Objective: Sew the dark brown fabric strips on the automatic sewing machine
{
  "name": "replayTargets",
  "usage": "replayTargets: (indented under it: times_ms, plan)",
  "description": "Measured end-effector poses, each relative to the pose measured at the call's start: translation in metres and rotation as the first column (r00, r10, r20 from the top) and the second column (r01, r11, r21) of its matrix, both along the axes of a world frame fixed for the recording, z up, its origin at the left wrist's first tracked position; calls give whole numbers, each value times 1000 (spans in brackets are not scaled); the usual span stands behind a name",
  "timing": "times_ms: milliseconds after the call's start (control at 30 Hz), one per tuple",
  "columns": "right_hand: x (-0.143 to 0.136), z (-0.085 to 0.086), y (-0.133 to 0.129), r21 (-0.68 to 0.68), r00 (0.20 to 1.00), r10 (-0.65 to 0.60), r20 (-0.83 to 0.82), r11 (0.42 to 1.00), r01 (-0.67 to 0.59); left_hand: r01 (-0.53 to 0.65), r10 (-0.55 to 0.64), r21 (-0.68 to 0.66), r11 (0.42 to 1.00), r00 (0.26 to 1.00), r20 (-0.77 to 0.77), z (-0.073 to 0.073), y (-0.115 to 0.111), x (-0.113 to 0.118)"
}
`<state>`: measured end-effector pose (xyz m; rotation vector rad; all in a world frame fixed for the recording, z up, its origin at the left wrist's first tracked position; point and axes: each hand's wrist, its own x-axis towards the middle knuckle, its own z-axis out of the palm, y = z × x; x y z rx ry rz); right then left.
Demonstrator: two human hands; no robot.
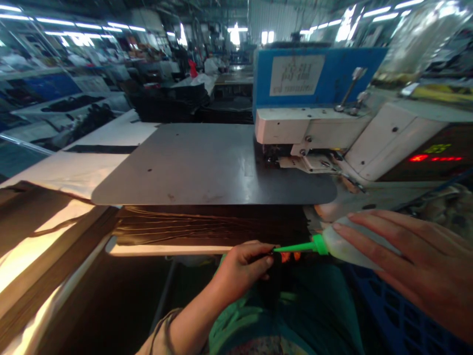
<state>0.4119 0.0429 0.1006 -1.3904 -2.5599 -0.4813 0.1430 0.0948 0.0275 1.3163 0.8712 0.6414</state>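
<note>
My right hand [402,251] is closed around a translucent squeeze bottle [354,244], tilted onto its side, with a long green nozzle [295,247] pointing left. The nozzle's tip meets a dark fabric piece [272,276] above my lap. Between thumb and fingers, my left hand [246,266] pinches that fabric's upper edge; its lower part blends into the shadow. Just beyond the hands lies a stack of dark cloth pieces [207,224], below the front edge of a grey metal plate [199,165].
A sewing machine [310,130] with a blue cover stands at the plate's right, beside a display panel [432,153] with lit red digits. Brown material [48,246] lies at the left. A blue plastic crate [399,305] sits below my right hand.
</note>
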Motion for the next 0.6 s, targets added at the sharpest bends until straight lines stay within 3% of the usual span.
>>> replayTargets:
  times_ms: [167, 300, 400, 467, 533, 600]
  plan:
    - [0, 1, 5, 0, 1000, 28, -1, 1000, -28, 13, -12, 28, 1000, 1000, -16, 1, -1, -2]
    - [1, -18, 6, -73, 995, -10, -104, 997, 3, -4, 4, -15, 1000, 1000, -7, 0, 0, -3]
    - [9, -50, 5, -241, 973, -103, -208, 969, 51, -29, 28, -50, 998, 999, -25, -3, 1, -4]
    - [20, -79, 2, -383, 931, -218, -293, 919, 95, -36, 33, -58, 998, 998, -49, -4, 2, -5]
    - [33, -108, 0, -487, 838, -362, -409, 863, 135, -44, 39, -71, 997, 997, -68, -6, 3, -6]
    - [47, -136, 0, -529, 663, -511, -546, 825, 200, -55, 47, -94, 994, 995, -87, -6, 4, -6]
